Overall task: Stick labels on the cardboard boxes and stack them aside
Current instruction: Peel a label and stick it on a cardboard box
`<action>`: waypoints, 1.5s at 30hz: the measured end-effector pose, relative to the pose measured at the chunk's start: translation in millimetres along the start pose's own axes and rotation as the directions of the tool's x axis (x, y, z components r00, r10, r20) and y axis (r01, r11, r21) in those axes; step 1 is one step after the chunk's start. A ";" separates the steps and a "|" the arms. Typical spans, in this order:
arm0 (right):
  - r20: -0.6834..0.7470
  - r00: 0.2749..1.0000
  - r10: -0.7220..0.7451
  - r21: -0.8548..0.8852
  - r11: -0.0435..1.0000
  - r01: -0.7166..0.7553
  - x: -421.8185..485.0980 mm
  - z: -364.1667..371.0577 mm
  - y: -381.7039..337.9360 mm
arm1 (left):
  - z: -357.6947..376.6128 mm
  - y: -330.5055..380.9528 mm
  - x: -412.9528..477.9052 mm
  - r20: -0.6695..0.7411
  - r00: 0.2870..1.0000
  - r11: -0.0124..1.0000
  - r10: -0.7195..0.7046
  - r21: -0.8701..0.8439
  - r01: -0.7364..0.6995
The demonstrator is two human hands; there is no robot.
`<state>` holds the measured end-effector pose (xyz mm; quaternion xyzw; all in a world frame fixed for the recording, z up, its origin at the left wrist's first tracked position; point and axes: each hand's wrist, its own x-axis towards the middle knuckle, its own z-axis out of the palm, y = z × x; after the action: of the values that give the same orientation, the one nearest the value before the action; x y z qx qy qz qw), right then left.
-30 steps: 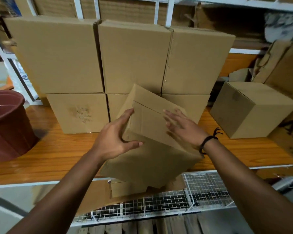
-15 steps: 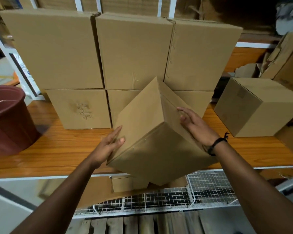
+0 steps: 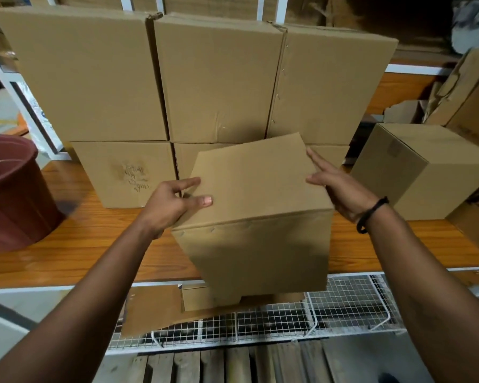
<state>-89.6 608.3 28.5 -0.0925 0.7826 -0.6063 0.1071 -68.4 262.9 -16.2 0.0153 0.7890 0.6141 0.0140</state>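
Observation:
I hold a plain brown cardboard box (image 3: 255, 186) in the air over the front edge of the wooden shelf (image 3: 80, 244), its top face turned toward me. My left hand (image 3: 166, 205) grips its left edge, thumb on the top face and fingers along the side. My right hand (image 3: 340, 189) presses flat against the right side with straight fingers. No label shows on the faces I can see. Behind it, a stack of cardboard boxes (image 3: 216, 78) stands in two rows on the shelf.
A maroon bucket (image 3: 11, 194) sits at the shelf's left. A single cardboard box (image 3: 432, 167) stands at the right with loose cardboard scraps behind it. Below the shelf edge lie a flat cardboard piece (image 3: 152, 308), a white wire mesh (image 3: 343, 308) and wooden slats (image 3: 233, 366).
The box has been turned between my hands from a tilted, corner-up position to nearly level, with a plain face on top. Both hands shifted to its left and right sides.

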 end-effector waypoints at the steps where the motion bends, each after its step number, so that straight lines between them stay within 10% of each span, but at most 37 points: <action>1: -0.003 1.000 0.004 0.022 1.000 -0.003 -0.5 3.0 7.1 | 0.5 0.1 0.6 0.007 1.000 1.000 0.000 0.023 -0.001; 19: -0.120 0.993 0.016 0.031 0.999 -0.012 -13.9 9.5 66.7 | 16.1 -22.4 6.0 0.025 0.994 0.975 0.102 0.198 -0.105; 26: -0.213 0.961 -0.175 -0.252 0.960 0.119 -33.6 3.7 61.8 | 12.5 -68.5 -17.6 0.028 0.894 0.889 0.448 0.089 -0.448; 39: -0.131 0.988 -0.086 -0.471 0.882 0.014 -17.8 0.3 33.0 | 13.8 -26.5 2.4 0.100 0.930 0.935 0.353 -0.014 -0.353; 45: 0.048 0.966 -0.254 -0.623 0.748 0.227 -65.6 8.4 51.0 | 5.7 -58.3 -16.9 0.104 0.875 0.876 0.473 0.049 -0.480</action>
<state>-25.1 631.1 -19.2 -0.2105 0.9222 -0.3236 -0.0242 -51.7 253.4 -74.1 0.2368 0.7814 0.5681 -0.1031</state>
